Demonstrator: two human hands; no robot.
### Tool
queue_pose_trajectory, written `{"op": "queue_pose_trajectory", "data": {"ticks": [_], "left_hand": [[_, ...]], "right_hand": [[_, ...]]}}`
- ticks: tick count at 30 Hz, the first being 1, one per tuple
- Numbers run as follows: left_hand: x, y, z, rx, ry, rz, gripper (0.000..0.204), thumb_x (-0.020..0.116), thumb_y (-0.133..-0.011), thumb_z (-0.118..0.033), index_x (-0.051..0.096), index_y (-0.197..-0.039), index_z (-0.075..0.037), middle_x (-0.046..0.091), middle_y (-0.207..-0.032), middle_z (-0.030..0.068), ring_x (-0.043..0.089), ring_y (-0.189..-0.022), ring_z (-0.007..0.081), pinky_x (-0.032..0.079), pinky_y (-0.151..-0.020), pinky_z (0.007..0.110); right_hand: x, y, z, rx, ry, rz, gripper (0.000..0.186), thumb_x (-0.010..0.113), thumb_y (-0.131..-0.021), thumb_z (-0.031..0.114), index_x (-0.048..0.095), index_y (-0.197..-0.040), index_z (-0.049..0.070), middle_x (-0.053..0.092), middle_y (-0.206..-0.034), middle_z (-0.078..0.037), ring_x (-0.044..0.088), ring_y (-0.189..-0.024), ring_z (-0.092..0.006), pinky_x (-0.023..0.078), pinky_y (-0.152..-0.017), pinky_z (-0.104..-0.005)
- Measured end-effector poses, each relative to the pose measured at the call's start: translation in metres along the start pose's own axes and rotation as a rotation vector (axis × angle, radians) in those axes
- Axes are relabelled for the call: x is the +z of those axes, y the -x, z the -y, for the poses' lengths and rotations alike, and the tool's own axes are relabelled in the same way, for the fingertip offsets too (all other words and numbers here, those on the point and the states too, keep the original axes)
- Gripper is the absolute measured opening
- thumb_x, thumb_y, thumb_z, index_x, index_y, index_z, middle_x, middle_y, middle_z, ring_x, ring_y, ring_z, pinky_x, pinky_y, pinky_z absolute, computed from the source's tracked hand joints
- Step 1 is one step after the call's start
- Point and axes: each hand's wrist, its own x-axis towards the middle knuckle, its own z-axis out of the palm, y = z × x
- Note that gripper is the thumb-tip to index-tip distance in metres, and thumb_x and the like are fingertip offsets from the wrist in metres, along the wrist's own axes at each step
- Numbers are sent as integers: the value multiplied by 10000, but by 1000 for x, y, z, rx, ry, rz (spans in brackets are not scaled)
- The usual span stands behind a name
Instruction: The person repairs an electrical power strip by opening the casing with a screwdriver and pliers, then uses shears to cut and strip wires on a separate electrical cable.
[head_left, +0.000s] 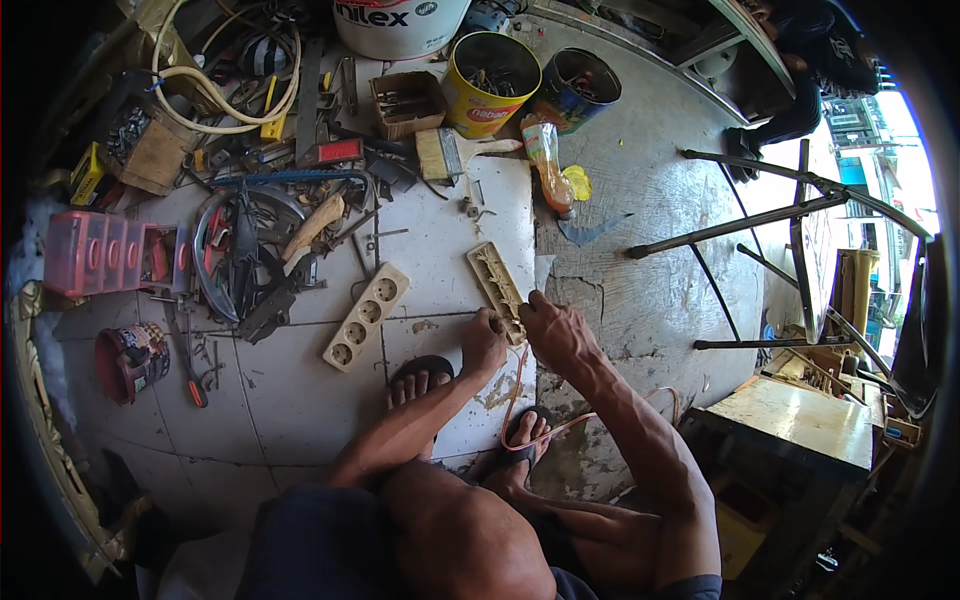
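An open, cream-coloured power strip housing lies slantwise on the tiles, its hollow inside facing up. My left hand is closed against the left side of its near end. From the right, my right hand comes to the same end, fingers pinched together at its edge. What either set of fingertips grips is hidden. A thin orange cable runs from between my hands toward my foot and loops off right. To the left rests the matching socket cover, a row of several round outlets facing up.
Tools and metal parts crowd the upper left, with a hacksaw and a paintbrush. A yellow bucket and a dark tin stand beyond. A red-handled screwdriver lies left; a folding metal frame stands right.
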Motion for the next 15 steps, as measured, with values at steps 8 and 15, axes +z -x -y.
{"op": "queue_pose_trajectory", "data": {"ticks": [8, 15], "left_hand": [[-6, -1, -4, 136, -48, 36, 81, 654, -918, -105, 638, -923, -26, 689, -816, 175, 690, -777, 351, 533, -706, 428], [-9, -1, -12, 106, -38, 75, 61, 639, -920, -87, 627, -931, -29, 677, -839, 183, 687, -810, 360, 531, -712, 435]], "right_hand": [[-1, 1, -2, -2, -4, -20, 63, 581, -883, 45, 606, -930, 12, 607, -950, -187, 688, -756, -381, 577, -662, -469], [1, 1, -1, 25, -22, -6, 70, 571, -897, 53, 602, -941, 8, 607, -966, -202, 689, -752, -397, 575, -662, -485]]}}
